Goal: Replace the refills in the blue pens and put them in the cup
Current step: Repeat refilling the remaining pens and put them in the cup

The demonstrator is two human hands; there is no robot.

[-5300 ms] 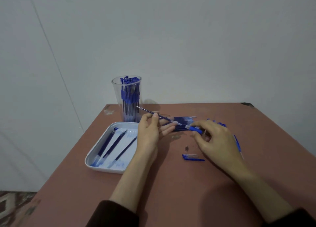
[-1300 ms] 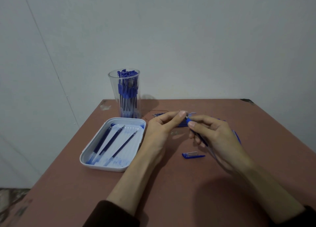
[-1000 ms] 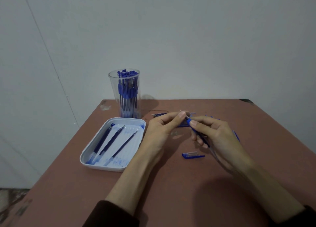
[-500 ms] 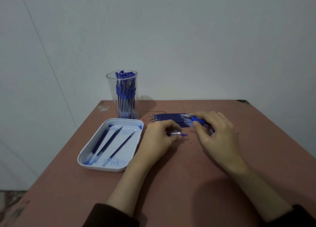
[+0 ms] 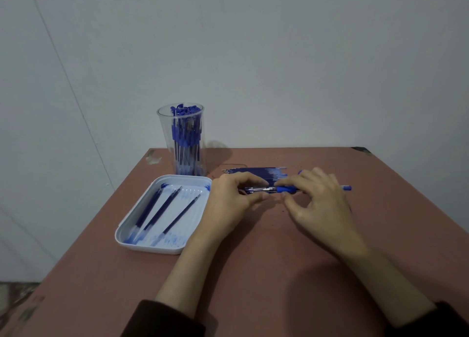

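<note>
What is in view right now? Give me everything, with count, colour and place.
cup: one, clear, far left on the table, behind the tray
pens in cup: many, blue, upright; count cannot be told
tray: one, white with blue ink smears, left of the hands
refills in tray: three, dark blue, lying diagonally
loose refills: one bundle, dark blue, on the table behind the hands
pen: one, blue grip, between both hands
pen cap: one, bluish clear, at the pen's tip
blue pen end: one, right of the right hand; whether the same pen, cannot tell
table: one, reddish brown
left hand: pinches the pen cap
right hand: holds the pen
</note>
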